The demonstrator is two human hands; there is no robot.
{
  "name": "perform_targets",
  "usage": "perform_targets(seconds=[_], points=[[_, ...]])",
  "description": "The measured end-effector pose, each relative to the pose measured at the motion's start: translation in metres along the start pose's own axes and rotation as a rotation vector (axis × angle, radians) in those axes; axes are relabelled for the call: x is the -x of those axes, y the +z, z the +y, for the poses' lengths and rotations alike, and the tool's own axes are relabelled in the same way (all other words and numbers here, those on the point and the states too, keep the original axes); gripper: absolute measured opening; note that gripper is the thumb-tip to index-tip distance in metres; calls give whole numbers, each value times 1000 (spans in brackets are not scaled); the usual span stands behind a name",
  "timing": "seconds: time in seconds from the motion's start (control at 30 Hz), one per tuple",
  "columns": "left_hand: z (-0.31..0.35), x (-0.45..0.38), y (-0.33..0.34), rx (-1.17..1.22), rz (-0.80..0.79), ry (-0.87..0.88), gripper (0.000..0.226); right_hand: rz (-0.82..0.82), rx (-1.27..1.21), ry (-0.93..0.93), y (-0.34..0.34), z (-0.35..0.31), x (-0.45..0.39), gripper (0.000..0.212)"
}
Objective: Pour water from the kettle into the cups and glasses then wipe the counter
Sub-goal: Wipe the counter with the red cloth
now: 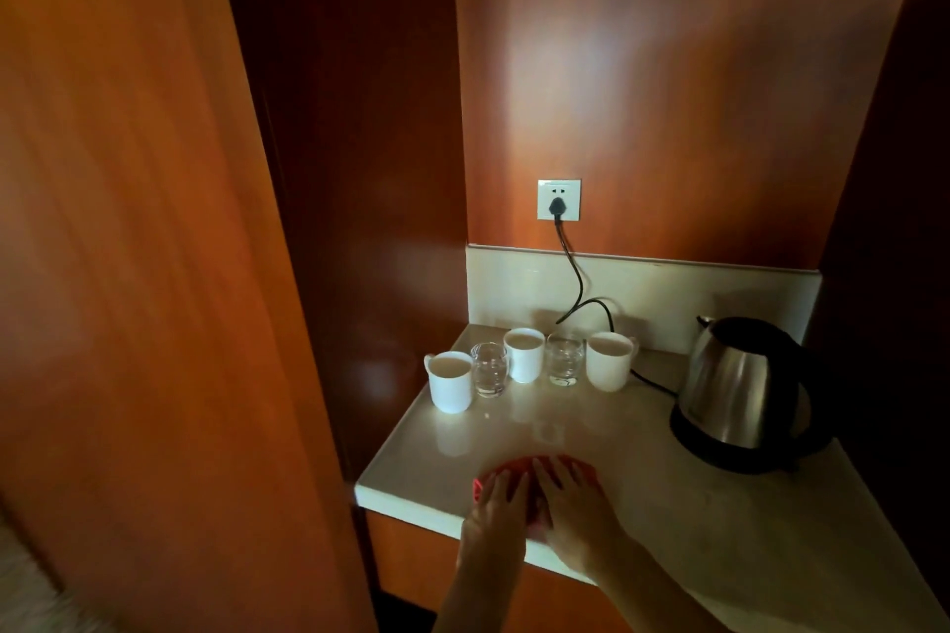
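Observation:
A red cloth [518, 468] lies on the pale counter [668, 504] near its front edge. My left hand [496, 509] and my right hand [576, 504] press flat on it side by side, fingers straight. At the back stand three white cups [451, 383] [524, 356] [608, 362] with two clear glasses [489, 370] [564, 360] between them, in a row. The steel kettle [740, 393] with black handle sits on its base at the right.
A black cord [573, 267] runs from a wall socket [559, 200] down behind the cups to the kettle base. Wooden panels close in the counter at left, back and right. The counter's left front corner is near my left hand.

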State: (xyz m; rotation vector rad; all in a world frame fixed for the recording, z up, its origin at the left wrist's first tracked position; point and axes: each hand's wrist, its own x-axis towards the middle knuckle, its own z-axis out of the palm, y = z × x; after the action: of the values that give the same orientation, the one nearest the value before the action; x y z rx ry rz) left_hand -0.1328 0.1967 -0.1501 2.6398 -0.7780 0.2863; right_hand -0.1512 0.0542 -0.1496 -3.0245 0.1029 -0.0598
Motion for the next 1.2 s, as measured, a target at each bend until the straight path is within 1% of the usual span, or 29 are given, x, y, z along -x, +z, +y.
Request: perform_targets(seconds=[0.07, 0.17, 0.23, 0.33, 0.4, 0.5, 0.63, 0.77, 0.9, 1.13, 1.2], points=[[-11, -17, 12, 1, 26, 47, 48, 1, 14, 13, 1, 1, -18, 59], [-30, -47, 27, 30, 61, 95, 48, 15, 34, 20, 7, 4, -48, 58], [-40, -68, 31, 50, 87, 89, 49, 76, 2, 26, 11, 7, -68, 57], [-56, -99, 41, 75, -5, 90, 50, 153, -9, 22, 10, 9, -93, 56], [-64, -117, 45, 109, -8, 84, 49, 191, -7, 35, 6, 9, -108, 58], [-69, -135, 48, 149, -10, 66, 47, 250, -56, 15, 4, 11, -125, 54], [-73, -145, 49, 126, -14, 59, 49, 243, -79, -14, 7, 20, -137, 49], [-69, -133, 43, 81, -27, 73, 47, 122, -57, -12, 13, 23, -130, 54], [-63, -99, 32, 48, -22, 79, 44, 85, -24, -2, 14, 14, -97, 56], [-64, -24, 2, -39, 15, 22, 43, -11, 9, -10, 6, -36, -33, 61], [-71, -7, -7, -64, -3, 20, 44, -35, 23, -21, 3, -54, -18, 62]])
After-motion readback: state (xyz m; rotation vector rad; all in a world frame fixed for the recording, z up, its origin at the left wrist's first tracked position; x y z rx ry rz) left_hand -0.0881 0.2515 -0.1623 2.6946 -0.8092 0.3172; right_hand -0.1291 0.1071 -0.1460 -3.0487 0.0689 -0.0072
